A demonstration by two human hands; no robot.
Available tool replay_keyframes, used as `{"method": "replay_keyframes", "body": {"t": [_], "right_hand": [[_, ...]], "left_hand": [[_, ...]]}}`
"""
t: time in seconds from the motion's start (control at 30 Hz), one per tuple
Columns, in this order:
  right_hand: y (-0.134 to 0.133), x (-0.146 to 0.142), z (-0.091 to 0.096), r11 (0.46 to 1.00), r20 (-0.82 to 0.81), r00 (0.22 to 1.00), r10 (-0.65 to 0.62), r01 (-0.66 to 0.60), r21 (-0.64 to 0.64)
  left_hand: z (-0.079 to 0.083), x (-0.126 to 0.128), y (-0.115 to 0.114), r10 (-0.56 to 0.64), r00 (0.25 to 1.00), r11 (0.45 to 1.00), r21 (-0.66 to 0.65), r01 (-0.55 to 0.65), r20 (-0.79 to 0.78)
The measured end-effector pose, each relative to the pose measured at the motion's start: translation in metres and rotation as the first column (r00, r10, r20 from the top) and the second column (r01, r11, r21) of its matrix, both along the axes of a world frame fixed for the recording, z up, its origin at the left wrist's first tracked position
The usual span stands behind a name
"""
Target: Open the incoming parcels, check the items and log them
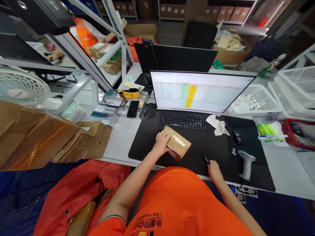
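Here, a person in a bright orange shirt (182,196) is at a pale grey desk (124,137) spread with a wide black desk mat (141,147). The left hand (161,143) grasps the left end of a brown box-shaped parcel wrapped in shiny clear tape (179,142). The parcel is over the middle of the mat, on the near side of a long black keyboard (184,121) — whether it lies flat or is tipped up is hard to tell. The right hand (214,169), to the right and nearer the mat's edge, grips a slim dark tool with a narrow bright tip (205,158), pointing far and left, apart from the parcel. Whether that tip is a blade is too small to tell.

For good handling, the parcel would best be braced firmly against the mat, left fingers staying at its left end. If the tip is sharp, shallow strokes led away from those fingers seem safest — deep ones could harm the contents.
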State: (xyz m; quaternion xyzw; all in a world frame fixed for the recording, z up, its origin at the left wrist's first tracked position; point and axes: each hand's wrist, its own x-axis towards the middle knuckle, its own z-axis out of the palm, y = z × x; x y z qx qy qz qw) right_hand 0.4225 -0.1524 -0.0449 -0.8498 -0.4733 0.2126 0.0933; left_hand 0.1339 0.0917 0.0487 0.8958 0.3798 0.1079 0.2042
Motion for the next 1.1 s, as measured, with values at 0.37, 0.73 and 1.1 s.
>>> {"method": "replay_keyframes", "body": {"t": [0.37, 0.73, 1.1], "right_hand": [[0.073, -0.041, 0.11, 0.974, -0.134, 0.982, 0.136, -0.108, 0.198], [0.127, -0.13, 0.171, 0.783, 0.361, 0.695, 0.622, -0.556, -0.278], [0.127, -0.16, 0.184, 0.762, 0.335, 0.688, 0.644, -0.535, -0.366]], "left_hand": [[0.001, -0.027, 0.01, -0.151, 0.983, 0.989, 0.011, 0.151, 0.109], [0.024, -0.02, 0.015, -0.167, 0.981, 0.986, -0.032, 0.164, -0.103], [0.019, -0.017, 0.019, -0.21, 0.961, 0.978, -0.036, 0.207, -0.178]]}}
